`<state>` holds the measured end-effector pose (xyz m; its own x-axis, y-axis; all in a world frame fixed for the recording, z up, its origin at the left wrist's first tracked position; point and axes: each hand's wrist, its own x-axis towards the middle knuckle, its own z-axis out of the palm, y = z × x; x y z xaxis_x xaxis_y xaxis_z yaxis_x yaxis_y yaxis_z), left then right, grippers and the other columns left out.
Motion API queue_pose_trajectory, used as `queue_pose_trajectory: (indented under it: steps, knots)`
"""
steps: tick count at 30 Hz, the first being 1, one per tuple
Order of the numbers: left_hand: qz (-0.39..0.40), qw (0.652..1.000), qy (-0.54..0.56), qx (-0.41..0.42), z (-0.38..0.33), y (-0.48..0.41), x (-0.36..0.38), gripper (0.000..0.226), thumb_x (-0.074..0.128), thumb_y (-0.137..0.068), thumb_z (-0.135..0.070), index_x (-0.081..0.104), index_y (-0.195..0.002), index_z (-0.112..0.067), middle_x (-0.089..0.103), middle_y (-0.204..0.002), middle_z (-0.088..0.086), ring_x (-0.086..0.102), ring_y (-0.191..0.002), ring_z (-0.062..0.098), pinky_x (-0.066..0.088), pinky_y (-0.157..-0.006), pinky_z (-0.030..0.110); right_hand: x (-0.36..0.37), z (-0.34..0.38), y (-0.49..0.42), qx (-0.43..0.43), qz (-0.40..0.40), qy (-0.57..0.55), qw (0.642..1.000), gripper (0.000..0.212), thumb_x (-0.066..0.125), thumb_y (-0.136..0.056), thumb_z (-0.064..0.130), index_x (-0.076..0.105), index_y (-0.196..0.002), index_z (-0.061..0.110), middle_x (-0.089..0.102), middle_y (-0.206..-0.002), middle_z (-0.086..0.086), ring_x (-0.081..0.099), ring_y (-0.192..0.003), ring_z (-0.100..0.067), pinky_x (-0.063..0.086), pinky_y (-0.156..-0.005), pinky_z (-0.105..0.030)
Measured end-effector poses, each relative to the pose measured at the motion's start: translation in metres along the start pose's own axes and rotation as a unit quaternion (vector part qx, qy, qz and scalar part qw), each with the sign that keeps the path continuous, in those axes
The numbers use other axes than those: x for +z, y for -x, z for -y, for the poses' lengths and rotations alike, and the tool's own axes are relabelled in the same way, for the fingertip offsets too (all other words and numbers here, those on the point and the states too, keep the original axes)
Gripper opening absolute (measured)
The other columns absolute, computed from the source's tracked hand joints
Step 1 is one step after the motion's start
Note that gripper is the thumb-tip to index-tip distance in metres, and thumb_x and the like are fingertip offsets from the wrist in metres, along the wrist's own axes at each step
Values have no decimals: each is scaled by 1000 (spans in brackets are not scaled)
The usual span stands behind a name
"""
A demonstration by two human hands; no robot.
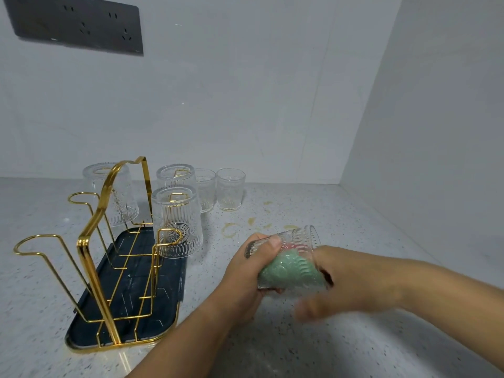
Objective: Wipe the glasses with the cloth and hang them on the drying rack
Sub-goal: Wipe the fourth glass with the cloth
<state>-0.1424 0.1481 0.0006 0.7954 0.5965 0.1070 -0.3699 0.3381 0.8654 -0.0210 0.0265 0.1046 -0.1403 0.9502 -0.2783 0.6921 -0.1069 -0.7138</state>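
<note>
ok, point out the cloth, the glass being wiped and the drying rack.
cloth [289, 271]: head view, green wad inside the glass.
glass being wiped [302, 237]: head view, upper ribbed wall.
drying rack [82, 244]: head view, gold centre post.

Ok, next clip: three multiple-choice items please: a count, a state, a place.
1. How many hung glasses on the rack? A one B three C five
2. The two glasses on the counter stand: A upright B upside down C on their sides
3. The cloth is: A on the rack B inside the held glass C on the counter
1 B, three sit upside down on prongs; 2 A, rims face up; 3 B, green shows through the glass the left hand grips.
</note>
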Motion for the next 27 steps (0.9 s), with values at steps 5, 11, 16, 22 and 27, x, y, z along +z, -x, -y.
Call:
queue_pose_trajectory:
  steps: [5, 11, 16, 22, 27]
  knots:
    - [-10, 995, -87, 56, -3, 1, -7, 43, 80, -70, -49, 63, -94, -17, 65, -92, 14, 63, -83, 27, 53, -76, 42, 5, -8, -2, -3, 14, -336, 942, 70, 91, -66, 35, 67, -129, 14, 71, -129, -7, 69, -113, -14, 54, -91, -24]
    - [31, 993, -11, -110, -13, 0, -1, 44, 77, -79, -49, 80, -97, -8, 73, -82, 13, 65, -63, 24, 46, -61, 36, 4, 9, 5, -1, -27, 292, 956, 55, 79, -76, 64, 51, -120, 47, 52, -107, 46, 47, -102, 26, 35, -91, 3]
    - [18, 982, 7, -186, -14, -2, -3, 44, 75, -79, -52, 84, -93, -11, 75, -89, 16, 67, -72, 33, 53, -69, 39, 12, -7, -3, -18, -66, 229, 971, 30, 73, -86, 58, 64, -97, 32, 67, -100, 19, 62, -96, 2, 52, -88, -21]
    - [-63, 988, -122, 68, -4, 0, -5, 55, 75, -75, -54, 60, -103, -9, 72, -88, 1, 70, -81, 15, 57, -72, 29, 19, -10, -19, -16, -143, -201, 969, 24, 75, -80, 45, 78, -91, 24, 75, -84, 7, 64, -70, 1, 45, -53, -18]
    - [-61, 998, -33, 1, -9, 2, 0, 62, 78, -80, -49, 67, -118, -1, 77, -112, 19, 75, -104, 35, 60, -93, 49, 17, -9, -22, -13, -178, -32, 983, 11, 76, -92, 20, 76, -102, 23, 77, -83, 11, 72, -75, -1, 56, -67, -20]
